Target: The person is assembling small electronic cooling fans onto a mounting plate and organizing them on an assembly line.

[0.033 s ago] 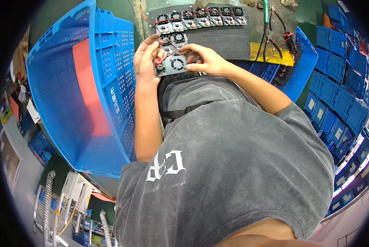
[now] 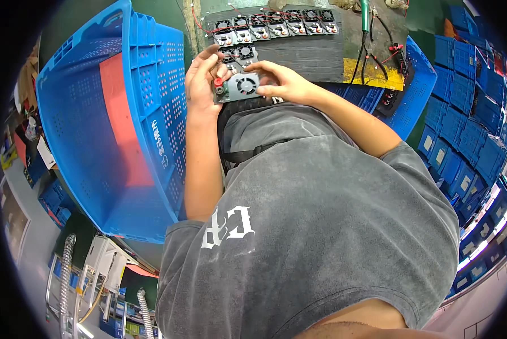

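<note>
A grey metal end panel (image 2: 236, 93) with a round fan grille and a red and a dark terminal post sits between my hands, above my lap. My left hand (image 2: 201, 79) grips its left end beside the red post, its fingers curled behind. The right hand (image 2: 280, 82) has thumb and fingers closed on the panel's right end. Just beyond the held panel, two similar panels with black fans (image 2: 244, 52) lie on the dark ribbed mat (image 2: 304, 56), partly hidden by my fingers. A row of several more fan panels (image 2: 276, 25) with red and black wires lines the mat's far edge.
A large blue crate (image 2: 177, 62) stands close on my left, with a red strip inside. At the bench's right lie pliers (image 2: 372, 59) and a green-handled tool (image 2: 365, 17). Another blue crate (image 2: 414, 96) is below the bench's right edge. Stacked blue bins (image 2: 454, 73) stand farther right.
The panel has tilted slightly, its right end rising a little. Both hands keep their hold, with only small finger shifts.
</note>
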`<state>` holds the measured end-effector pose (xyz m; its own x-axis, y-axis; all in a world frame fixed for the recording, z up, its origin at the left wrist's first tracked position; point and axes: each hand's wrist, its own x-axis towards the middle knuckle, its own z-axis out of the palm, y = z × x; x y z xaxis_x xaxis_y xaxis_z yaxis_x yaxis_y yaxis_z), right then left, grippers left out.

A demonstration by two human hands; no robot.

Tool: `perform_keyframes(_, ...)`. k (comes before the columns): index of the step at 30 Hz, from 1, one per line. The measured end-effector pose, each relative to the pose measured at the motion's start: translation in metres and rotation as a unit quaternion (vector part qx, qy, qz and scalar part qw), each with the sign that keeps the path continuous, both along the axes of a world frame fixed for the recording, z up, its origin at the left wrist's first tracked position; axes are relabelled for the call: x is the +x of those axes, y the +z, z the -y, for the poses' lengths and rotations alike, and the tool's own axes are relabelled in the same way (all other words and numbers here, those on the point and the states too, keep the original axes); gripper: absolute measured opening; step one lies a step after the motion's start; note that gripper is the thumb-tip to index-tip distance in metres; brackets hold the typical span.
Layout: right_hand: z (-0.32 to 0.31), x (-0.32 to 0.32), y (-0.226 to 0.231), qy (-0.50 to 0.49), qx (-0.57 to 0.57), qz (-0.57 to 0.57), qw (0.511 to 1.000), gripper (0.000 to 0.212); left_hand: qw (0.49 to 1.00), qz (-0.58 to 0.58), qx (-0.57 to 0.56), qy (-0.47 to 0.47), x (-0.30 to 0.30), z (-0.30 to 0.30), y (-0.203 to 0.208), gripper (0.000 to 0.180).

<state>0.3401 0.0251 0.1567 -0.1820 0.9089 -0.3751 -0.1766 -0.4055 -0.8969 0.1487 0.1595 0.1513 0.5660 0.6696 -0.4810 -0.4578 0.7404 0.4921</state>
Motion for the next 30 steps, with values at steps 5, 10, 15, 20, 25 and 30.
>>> perform_keyframes(5, -0.002, 0.011, 0.018, -0.055, -0.066, -0.17, 0.982, 0.038, 0.995, 0.082, 0.058, 0.0, 0.021, 0.01, 0.002, 0.03)
perform_keyframes(10, 0.009, 0.025, 0.031, -0.115, -0.026, -0.086, 0.989, 0.035, 0.988, -0.066, 0.07, -0.121, 0.03, 0.026, 0.038, 0.048)
perform_keyframes(15, 0.016, 0.042, 0.037, -0.166, -0.006, -0.026, 0.986, 0.027, 0.966, -0.071, 0.11, -0.224, 0.026, 0.036, 0.046, 0.05)
perform_keyframes(20, 0.018, 0.049, 0.031, -0.167, -0.035, 0.004, 0.985, 0.031, 0.97, -0.109, 0.103, -0.192, 0.032, 0.041, 0.05, 0.047)
perform_keyframes(25, 0.019, 0.04, 0.03, -0.192, 0.133, 0.276, 0.932, 0.038, 0.969, -0.142, 0.062, -0.195, 0.036, 0.031, 0.047, 0.031)
perform_keyframes(30, 0.015, 0.051, 0.045, -0.092, 0.082, 0.117, 0.985, 0.042, 0.971, -0.135, -0.008, -0.2, 0.036, 0.031, 0.045, 0.031)
